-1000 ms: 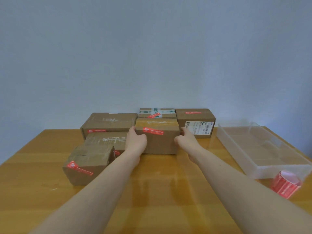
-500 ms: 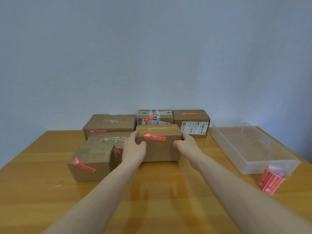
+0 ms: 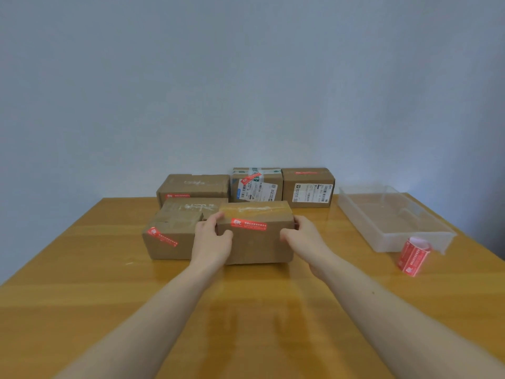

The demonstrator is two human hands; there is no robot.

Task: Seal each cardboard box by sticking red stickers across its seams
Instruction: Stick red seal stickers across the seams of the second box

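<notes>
My left hand (image 3: 211, 242) and right hand (image 3: 303, 239) grip opposite ends of the brown cardboard box (image 3: 255, 242) bearing a red rectangular sticker (image 3: 248, 224), mid-counter (image 3: 82, 296). At right: clear plastic tray (image 3: 393, 222), red sticker roll (image 3: 414, 255).

- Soft, even, rather dim light; the wall (image 3: 246, 77) darkens toward the frame's corners.
- Pale glare streaks the table (image 3: 82, 296) near its front edge.
- Wide-angle bending stretches both forearms; fine print stays blurry.
</notes>
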